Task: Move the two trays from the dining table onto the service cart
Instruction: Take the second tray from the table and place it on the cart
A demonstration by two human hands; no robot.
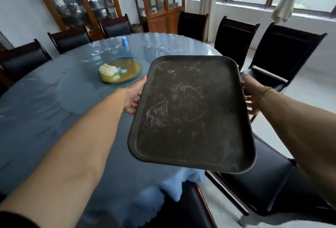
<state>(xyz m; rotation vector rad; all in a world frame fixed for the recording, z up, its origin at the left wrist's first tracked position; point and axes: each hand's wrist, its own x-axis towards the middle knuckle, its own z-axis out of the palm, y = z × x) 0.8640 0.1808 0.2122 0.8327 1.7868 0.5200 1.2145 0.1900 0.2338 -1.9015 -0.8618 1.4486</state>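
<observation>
— So which step is this?
— One dark tray (192, 114) is lifted over the counter's (45, 104) near edge, left hand (133, 98) and right hand (251, 94) grasping its long sides.
— Next?
— Probably turning toward the cart, which is out of view

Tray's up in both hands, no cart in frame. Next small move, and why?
Probably turn away from the dining table to find the cart: the left hand and right hand grip the dark tray by its sides, lifted.

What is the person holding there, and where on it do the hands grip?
A dark tray, held by its two long side edges: the left hand on one, the right hand on the other.
</observation>
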